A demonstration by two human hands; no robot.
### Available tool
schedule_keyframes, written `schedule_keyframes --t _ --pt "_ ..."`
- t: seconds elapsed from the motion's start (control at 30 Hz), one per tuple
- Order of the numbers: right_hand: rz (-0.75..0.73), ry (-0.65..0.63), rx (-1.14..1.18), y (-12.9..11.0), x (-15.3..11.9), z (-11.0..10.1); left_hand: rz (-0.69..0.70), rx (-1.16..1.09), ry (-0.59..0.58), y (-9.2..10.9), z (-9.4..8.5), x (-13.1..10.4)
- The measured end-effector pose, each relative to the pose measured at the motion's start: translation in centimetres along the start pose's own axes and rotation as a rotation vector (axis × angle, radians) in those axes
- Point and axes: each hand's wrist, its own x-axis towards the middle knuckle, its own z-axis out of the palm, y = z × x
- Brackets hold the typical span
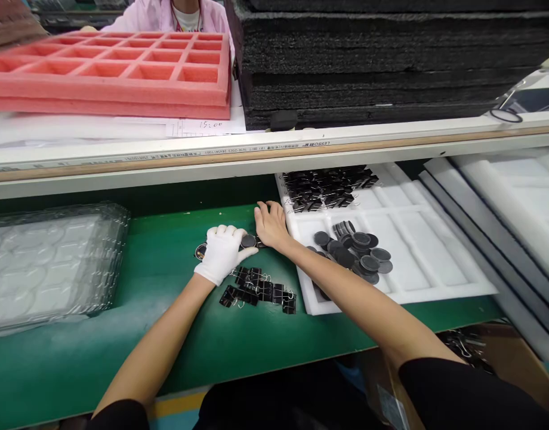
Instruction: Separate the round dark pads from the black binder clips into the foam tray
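Note:
My left hand [221, 251], in a white glove, is closed over a dark part lying on the green tabletop. A round dark disc [248, 240] shows between its thumb and fingers. At the glove's left side a round piece with a shiny rim [201, 251] sticks out. My bare right hand [271, 226] is just right of the disc, fingers bent down; what they grip is hidden. Several black binder clips [261, 288] lie loose in front of the hands. More binder clips [323, 188] and dark round discs [359, 251] fill parts of the white foam tray [409, 239] at right.
Clear plastic blister trays [55, 263] are stacked at left. A white shelf rail [265, 152] crosses behind my hands, with red foam trays [122, 89] and black foam sheets [391, 65] above it. White foam trays [520, 197] lean at right. A person in pink [153, 15] sits opposite.

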Motion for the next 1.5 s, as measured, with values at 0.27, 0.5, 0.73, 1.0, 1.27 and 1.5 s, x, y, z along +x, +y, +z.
schedule_keyframes --t 0.27,0.5,0.73,1.0,1.27,1.5 --pt "0.007 0.021 -0.003 -0.1 0.0 -0.1 0.091 0.021 -0.051 -0.2 -0.4 0.9" --pt "0.02 0.025 0.018 -0.1 0.1 -0.2 0.045 -0.021 -0.027 0.1 -0.2 0.8" --pt "0.012 0.044 0.032 0.1 0.0 -0.1 0.087 -0.028 0.026 -0.3 0.4 0.9" --pt "-0.02 0.073 0.019 0.7 0.2 0.4 0.087 -0.02 -0.037 -0.2 -0.4 1.3" --pt "-0.064 0.109 0.036 1.3 0.1 0.9 0.151 -0.047 -0.013 -0.1 -0.2 1.1" --pt "-0.048 0.106 0.049 1.4 0.0 0.9 0.143 -0.065 -0.011 0.6 0.3 1.3"
